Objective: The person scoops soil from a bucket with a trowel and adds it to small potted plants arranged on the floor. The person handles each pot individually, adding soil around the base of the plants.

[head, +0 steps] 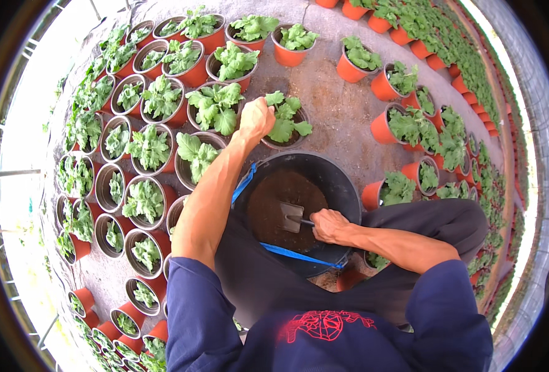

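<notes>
Between my legs stands a black bucket (pixel 344 186) with brown soil (pixel 270 195) inside and blue straps at its rim. My right hand (pixel 331 226) is closed around the handle of a small metal trowel (pixel 291 216), whose flat blade lies over the soil. Beyond the bucket, my left hand (pixel 257 116) is at the left rim of a pot with a leafy green plant (pixel 286 116), fingers curled at its leaves; whether it grips the rim or a leaf is hidden. Another potted plant (pixel 215 107) stands just left of that hand.
Rows of orange-red plastic pots (pixel 167 200) with young plants fill the left side. More pots (pixel 383 125) stand at the right, some tilted. Grey ground fabric (pixel 330 107) with scattered soil lies ahead. Dense rows of potted plants (pixel 460 51) line the far right.
</notes>
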Demonstrator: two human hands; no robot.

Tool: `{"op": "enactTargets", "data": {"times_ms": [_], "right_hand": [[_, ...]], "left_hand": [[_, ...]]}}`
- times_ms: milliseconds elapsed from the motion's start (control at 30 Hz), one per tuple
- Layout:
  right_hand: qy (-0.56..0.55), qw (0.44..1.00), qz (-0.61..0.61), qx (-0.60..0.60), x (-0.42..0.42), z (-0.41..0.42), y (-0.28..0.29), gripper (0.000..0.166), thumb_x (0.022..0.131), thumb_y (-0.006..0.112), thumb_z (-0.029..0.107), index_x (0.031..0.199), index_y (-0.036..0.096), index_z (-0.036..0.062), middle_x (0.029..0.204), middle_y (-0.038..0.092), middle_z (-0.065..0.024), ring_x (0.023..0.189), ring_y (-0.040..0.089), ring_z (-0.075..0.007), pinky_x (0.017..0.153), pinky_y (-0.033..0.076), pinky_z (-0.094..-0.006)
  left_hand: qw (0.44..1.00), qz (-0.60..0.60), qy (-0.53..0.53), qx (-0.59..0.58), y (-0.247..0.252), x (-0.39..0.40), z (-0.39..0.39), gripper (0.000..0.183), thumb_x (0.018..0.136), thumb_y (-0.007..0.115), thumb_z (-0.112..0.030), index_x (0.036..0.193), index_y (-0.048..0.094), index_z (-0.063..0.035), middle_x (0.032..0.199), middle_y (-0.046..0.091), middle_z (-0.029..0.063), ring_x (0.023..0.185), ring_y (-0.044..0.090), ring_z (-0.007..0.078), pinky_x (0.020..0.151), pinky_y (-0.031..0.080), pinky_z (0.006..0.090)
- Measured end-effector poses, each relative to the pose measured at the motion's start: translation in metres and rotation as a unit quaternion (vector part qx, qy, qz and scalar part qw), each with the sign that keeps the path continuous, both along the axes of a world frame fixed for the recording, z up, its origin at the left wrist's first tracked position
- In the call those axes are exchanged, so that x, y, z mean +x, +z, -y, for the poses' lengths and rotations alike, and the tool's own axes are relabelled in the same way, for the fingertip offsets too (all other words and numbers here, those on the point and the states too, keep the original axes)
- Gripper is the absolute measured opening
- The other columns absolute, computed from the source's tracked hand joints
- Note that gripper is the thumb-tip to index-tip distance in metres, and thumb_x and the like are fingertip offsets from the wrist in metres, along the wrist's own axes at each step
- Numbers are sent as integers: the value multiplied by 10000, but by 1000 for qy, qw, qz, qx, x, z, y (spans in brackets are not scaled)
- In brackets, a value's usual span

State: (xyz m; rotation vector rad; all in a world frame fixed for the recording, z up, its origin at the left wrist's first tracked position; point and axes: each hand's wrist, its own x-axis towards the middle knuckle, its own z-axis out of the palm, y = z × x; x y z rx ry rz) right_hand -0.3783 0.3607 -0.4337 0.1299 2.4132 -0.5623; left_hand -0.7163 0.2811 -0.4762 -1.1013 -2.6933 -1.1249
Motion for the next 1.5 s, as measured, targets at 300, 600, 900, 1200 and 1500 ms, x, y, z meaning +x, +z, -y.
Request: {"op": "enactTargets", "data": {"times_ms": [300,600,900,1200,1500], "right_hand": [[51,998,26,-38,-47,-37,82,209,781,641,165,889,674,-11,813,677,-268,808,665,-475,744,542,-526],[26,998,8,-58,-49,-80,153,197,805,692,199,842,646,11,682,622,-227,678,616,-450,655,485,-502],[-145,987,-44,-51,-71,-117,211,205,825,714,170,832,640,-21,635,552,-106,595,504,-185,590,436,-385],[-213,973,-71,-51,-129,-149,206,201,853,690,168,829,650,-27,636,564,-72,560,527,-156,534,434,-348],[-184,948,210,-151,-222,-158,164,198,884,605,174,855,655,-15,647,596,-48,493,545,-131,448,440,-295]], "left_hand": [[913,399,72,-39,24,2,-24,771,930,538,-585,1239,616,116,1238,629,333,1255,564,443,1065,442,444],[897,441,-23,-22,-24,-4,-37,873,895,564,-613,1437,462,63,1473,481,277,1400,441,370,1147,343,421],[907,360,-218,-8,-16,-10,-30,515,852,696,-405,1102,684,45,1051,715,246,1013,686,314,887,507,415],[928,183,-271,-179,32,23,-15,583,814,752,-428,1160,655,31,1085,694,257,1053,669,388,915,521,463],[930,96,-282,-215,57,45,8,627,847,735,-376,1327,576,-5,1349,574,262,1206,583,420,1047,461,477]]}}
